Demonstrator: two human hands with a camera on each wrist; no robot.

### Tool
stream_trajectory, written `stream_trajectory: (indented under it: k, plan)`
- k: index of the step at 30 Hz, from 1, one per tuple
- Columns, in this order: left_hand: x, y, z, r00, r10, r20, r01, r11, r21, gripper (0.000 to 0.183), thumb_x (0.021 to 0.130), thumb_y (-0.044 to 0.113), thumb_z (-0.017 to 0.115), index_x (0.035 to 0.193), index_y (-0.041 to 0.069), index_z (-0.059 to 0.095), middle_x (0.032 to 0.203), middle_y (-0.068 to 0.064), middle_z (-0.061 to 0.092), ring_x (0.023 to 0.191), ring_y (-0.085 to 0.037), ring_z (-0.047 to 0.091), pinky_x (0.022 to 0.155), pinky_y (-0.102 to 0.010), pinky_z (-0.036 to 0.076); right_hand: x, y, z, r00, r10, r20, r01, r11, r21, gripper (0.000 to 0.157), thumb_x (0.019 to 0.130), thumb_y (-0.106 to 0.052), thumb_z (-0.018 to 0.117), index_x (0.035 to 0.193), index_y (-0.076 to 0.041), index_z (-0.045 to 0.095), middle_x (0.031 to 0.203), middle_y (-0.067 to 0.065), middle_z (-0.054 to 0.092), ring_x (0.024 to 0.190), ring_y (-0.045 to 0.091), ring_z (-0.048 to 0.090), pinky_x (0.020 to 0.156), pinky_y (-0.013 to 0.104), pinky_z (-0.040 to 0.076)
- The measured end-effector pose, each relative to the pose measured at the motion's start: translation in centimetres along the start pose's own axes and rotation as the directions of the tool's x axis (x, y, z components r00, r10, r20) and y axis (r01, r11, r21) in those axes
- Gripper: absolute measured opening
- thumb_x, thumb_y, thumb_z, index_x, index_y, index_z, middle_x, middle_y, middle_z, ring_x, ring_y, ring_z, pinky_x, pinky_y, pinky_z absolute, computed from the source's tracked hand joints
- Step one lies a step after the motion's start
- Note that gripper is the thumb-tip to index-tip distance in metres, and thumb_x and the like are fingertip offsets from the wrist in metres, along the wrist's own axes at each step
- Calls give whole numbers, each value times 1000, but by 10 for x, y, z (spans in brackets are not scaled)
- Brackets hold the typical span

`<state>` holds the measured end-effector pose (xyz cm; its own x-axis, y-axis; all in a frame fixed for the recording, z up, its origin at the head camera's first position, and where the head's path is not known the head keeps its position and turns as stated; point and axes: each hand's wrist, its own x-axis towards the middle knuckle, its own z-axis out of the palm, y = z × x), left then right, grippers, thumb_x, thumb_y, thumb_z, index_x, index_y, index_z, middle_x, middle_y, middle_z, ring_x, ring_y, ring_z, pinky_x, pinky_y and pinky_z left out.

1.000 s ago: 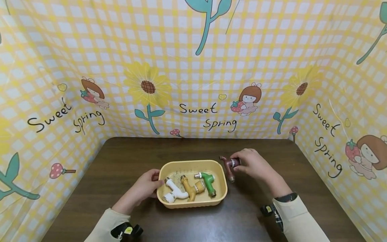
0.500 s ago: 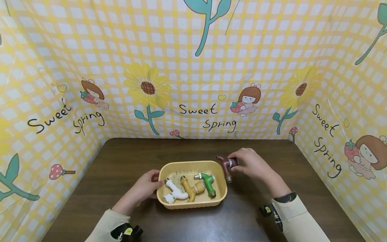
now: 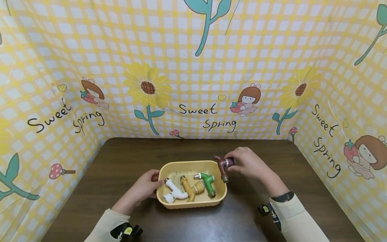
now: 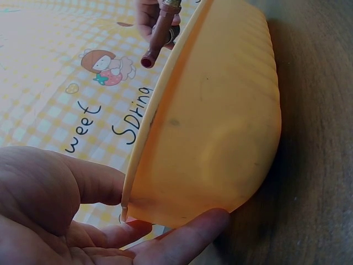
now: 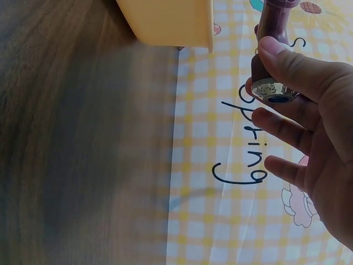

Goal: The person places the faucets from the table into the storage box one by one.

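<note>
My right hand (image 3: 249, 163) pinches a maroon water tap (image 3: 223, 168) by its round end between thumb and index finger. The tap overlaps the right rim of a yellow plastic basin (image 3: 193, 205) in the head view. Up close in the right wrist view, the thumb lies along the tap (image 5: 274, 25) and the other fingers spread below it. On the opposite side, my left hand (image 3: 148, 185) grips the basin's left end, thumb at the rim and fingers against the outer wall. Inside the basin lie a white tap (image 3: 175, 191), a tan-yellow tap (image 3: 191, 188) and a green tap (image 3: 209, 184).
The basin stands on a dark brown wooden table (image 3: 145, 151). A yellow checked cloth (image 3: 193, 77) with printed flowers and figures rises behind the table and along both sides. Each wrist carries a small black camera.
My right hand has moved left with the maroon tap, from beside the basin to over its right rim. The left hand and the basin have stayed in place.
</note>
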<state>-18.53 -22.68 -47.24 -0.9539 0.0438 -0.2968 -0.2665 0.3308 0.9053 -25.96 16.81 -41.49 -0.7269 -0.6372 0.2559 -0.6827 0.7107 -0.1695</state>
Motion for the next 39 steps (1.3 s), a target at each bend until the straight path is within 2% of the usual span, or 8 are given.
stream_trajectory:
  k: [14, 39]
  plan:
    - [-2, 0, -1, 1000, 7, 9, -7, 1000, -5, 45, 94, 7, 59, 135, -1, 43, 124, -25, 55, 94, -28, 67, 63, -41, 61, 6, -5, 2, 999, -47, -15, 47, 999, -4, 37, 78, -40, 78, 110, -24, 69, 95, -15, 67, 91, 6, 54, 92, 34, 43]
    - [-4, 2, 0, 1000, 7, 0, -7, 1000, -9, 45, 94, 6, 59, 135, -1, 43, 124, -24, 54, 92, -27, 67, 64, -42, 61, 17, -19, 11, 999, -48, 22, 48, 999, -3, 36, 80, -43, 77, 110, -25, 69, 97, -15, 66, 94, 5, 54, 96, 34, 42]
